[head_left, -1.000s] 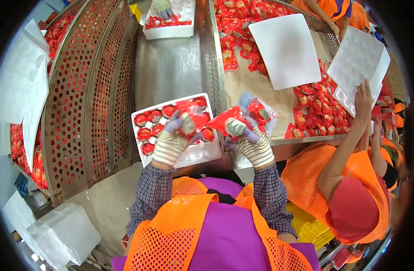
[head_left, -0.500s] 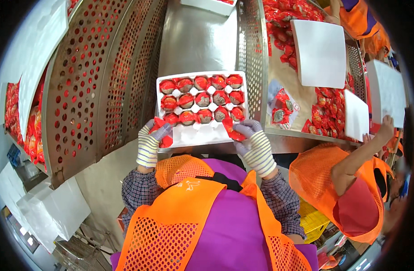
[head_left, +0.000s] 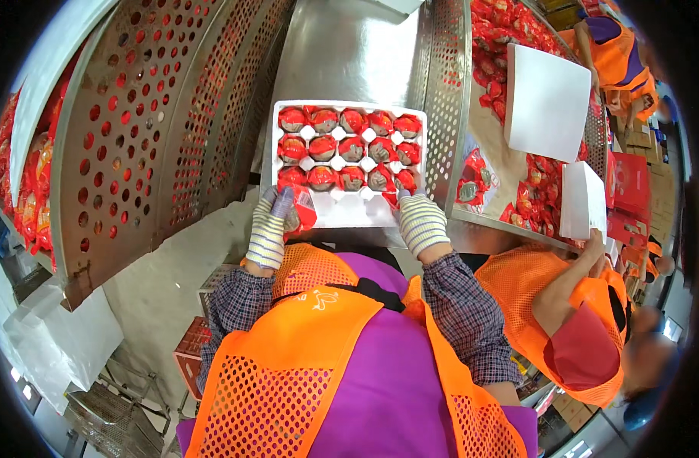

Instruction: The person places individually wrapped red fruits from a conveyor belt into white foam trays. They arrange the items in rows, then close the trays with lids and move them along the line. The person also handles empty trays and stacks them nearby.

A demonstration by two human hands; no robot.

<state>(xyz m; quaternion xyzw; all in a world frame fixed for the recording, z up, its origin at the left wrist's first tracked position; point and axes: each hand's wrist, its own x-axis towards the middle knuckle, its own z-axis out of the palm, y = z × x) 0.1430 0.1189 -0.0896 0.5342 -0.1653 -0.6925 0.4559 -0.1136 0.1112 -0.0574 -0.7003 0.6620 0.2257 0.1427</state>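
Left hand (head_left: 268, 229) was half-curled, pinching a red packet (head_left: 304, 210) at the white foam tray (head_left: 353, 212)'s near left corner; right hand (head_left: 423, 225) was curled at the near right, couldn't tell if gripping anything. Big perforated panel (head_left: 140, 153) stood left, shiny metal surface (head_left: 349, 61) lay under the tray, red-wrapped pieces (head_left: 351, 149) filled three far rows.

Both gloved hands, raised with a packet each a second ago, have come down: the left hand (head_left: 267, 231) now has its red packet (head_left: 304, 212) at the near left corner of the white foam tray (head_left: 349, 215), the right hand (head_left: 423, 223) at the near right. The tray, slanted then, now lies straight across. At right, the pale foam sheet held up by a co-worker (head_left: 571, 324) has gone, and red boxes (head_left: 630, 183) show
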